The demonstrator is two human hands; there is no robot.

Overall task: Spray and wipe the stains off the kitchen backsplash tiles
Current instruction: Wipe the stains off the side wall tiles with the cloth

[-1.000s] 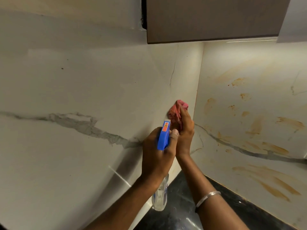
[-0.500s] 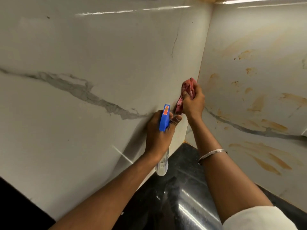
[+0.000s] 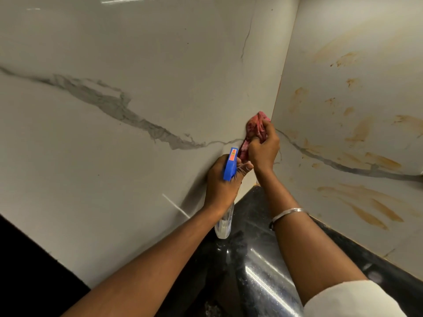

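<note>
My right hand [image 3: 263, 149] grips a bunched red cloth [image 3: 256, 125] and presses it into the corner where the two backsplash walls meet. Just below and left of it, my left hand [image 3: 222, 184] holds a clear spray bottle [image 3: 224, 225] by its blue trigger head [image 3: 230, 164], nozzle pointing up toward the corner. The right-hand marble wall [image 3: 357, 88] carries several orange-brown stains [image 3: 370, 207] and smears across its middle and lower part. The left-hand marble wall [image 3: 114, 156] shows only a grey vein.
A glossy black countertop [image 3: 258, 271] runs below the corner between my forearms. A silver bangle [image 3: 288, 213] sits on my right wrist. A dark gap lies at the lower left beyond the left wall's edge.
The view has tilted down, so the upper cabinet left the frame. My right hand with the cloth has stayed at the corner seam, rubbing slightly; my left hand keeps the bottle close below.
</note>
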